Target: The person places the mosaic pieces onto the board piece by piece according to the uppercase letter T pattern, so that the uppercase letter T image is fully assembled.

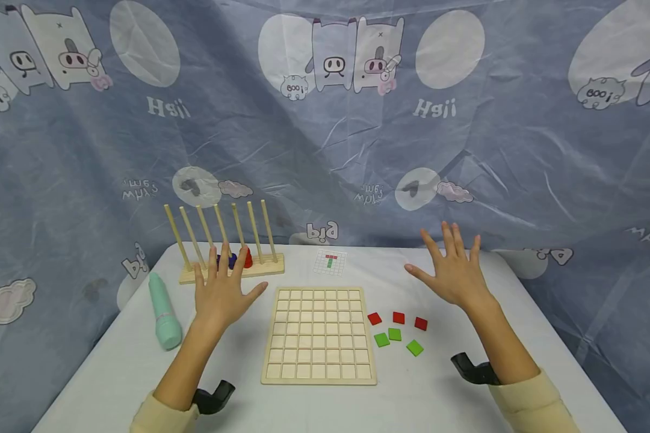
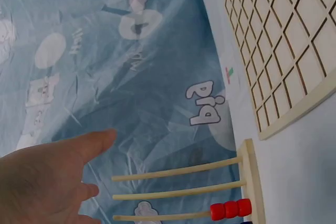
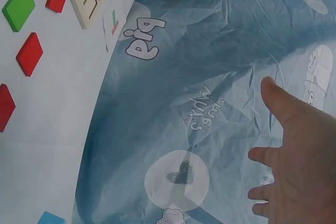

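Observation:
Both hands are held up with fingers spread and hold nothing. My left hand (image 1: 220, 294) is in front of a wooden peg rack (image 1: 273, 265), partly hiding it; red beads (image 2: 231, 210) and dark blue beads (image 1: 232, 261) sit low on its pegs. Over the right part of the table is my right hand (image 1: 455, 273), apart from the tiles. Between the hands lies a wooden grid board (image 1: 318, 329) with bare squares. Beside its right edge are three red tiles (image 1: 398, 317) and three green tiles (image 1: 395, 334), lying flat.
A mint-green tapered cylinder (image 1: 165, 313) lies at the table's left. Behind the board is a small grid card (image 1: 330, 263) with a red and green T shape. The right wrist view shows a blue piece (image 3: 51, 218) at its bottom edge. A printed cloth (image 1: 325, 144) hangs behind the table.

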`<state>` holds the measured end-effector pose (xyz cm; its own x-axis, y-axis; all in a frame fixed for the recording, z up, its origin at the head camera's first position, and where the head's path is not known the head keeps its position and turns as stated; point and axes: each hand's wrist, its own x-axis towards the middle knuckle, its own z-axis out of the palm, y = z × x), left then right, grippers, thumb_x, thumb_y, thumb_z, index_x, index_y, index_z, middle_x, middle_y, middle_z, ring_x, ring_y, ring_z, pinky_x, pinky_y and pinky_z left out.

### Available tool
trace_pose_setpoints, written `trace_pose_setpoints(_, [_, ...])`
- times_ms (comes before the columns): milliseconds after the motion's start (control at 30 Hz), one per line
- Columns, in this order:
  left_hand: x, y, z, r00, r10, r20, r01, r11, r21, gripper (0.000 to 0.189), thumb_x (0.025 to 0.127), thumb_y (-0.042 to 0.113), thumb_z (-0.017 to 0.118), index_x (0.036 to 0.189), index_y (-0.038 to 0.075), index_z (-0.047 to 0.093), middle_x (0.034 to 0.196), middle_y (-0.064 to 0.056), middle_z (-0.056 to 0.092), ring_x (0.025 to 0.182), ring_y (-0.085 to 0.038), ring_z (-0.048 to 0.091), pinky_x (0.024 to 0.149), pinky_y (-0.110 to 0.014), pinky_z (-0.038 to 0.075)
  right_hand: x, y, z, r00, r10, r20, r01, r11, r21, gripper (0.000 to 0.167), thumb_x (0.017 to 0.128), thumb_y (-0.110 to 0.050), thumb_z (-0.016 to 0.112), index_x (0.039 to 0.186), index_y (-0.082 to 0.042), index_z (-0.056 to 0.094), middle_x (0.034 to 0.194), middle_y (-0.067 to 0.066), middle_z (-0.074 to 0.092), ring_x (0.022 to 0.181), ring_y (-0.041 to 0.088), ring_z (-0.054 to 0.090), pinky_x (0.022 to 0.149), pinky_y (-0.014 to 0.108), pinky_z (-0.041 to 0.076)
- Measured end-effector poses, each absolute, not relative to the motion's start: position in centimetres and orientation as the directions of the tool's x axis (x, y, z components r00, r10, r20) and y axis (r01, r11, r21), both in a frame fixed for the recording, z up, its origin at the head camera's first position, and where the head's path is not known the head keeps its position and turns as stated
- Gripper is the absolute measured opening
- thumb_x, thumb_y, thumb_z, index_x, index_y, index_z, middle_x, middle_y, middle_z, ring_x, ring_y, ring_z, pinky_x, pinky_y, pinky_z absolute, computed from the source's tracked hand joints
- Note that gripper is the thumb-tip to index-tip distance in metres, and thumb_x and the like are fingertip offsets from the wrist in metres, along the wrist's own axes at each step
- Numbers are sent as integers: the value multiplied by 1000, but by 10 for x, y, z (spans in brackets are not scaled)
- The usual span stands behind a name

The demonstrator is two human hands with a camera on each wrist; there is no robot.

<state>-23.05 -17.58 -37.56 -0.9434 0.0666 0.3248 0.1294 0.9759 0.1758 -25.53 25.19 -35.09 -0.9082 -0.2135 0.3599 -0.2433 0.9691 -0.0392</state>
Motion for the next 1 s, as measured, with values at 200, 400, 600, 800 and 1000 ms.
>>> trace_pose_setpoints(200, [-228,-173,-389,-871,60,487,206,946,252,78,84,47,61,146,12,28,151,-21,8,138,-33,-9,106,-60,-2,-246,254,-357,-870,-163,466,-264,951,-160,67,90,-50,51,139,-7,38,142,30,25,131,47,17,103,67,1])
trace_pose_setpoints(400, [-225,-168,-413,-827,-2,562,271,874,403,67,87,39,61,140,8,35,149,-22,17,138,-37,3,107,-59,10,-241,260,-379,-815,-45,578,-287,897,-335,48,91,-33,56,126,-1,51,116,24,52,106,41,45,89,57,34])
trace_pose_setpoints(600, [-222,-166,-443,-846,-72,529,307,746,592,62,89,31,59,142,10,34,145,-16,28,134,-35,22,103,-58,24,-238,265,-411,-781,34,624,-280,874,-398,36,89,-24,62,120,-5,61,79,10,55,67,21,43,56,35,38])
trace_pose_setpoints(800, [-222,-167,-483,-889,-54,455,318,643,697,58,93,30,55,142,9,33,142,-15,33,131,-32,30,104,-52,27,-238,273,-448,-800,39,598,-322,813,-484,36,87,-26,65,118,-8,63,62,-2,48,53,14,37,41,26,31])
trace_pose_setpoints(1000, [-224,-171,-517,-931,28,363,308,591,745,63,93,34,55,145,13,27,144,-15,32,131,-34,30,103,-55,28,-242,282,-478,-847,39,531,-324,754,-572,35,84,-31,67,114,-13,66,54,-6,39,45,8,33,35,34,30])
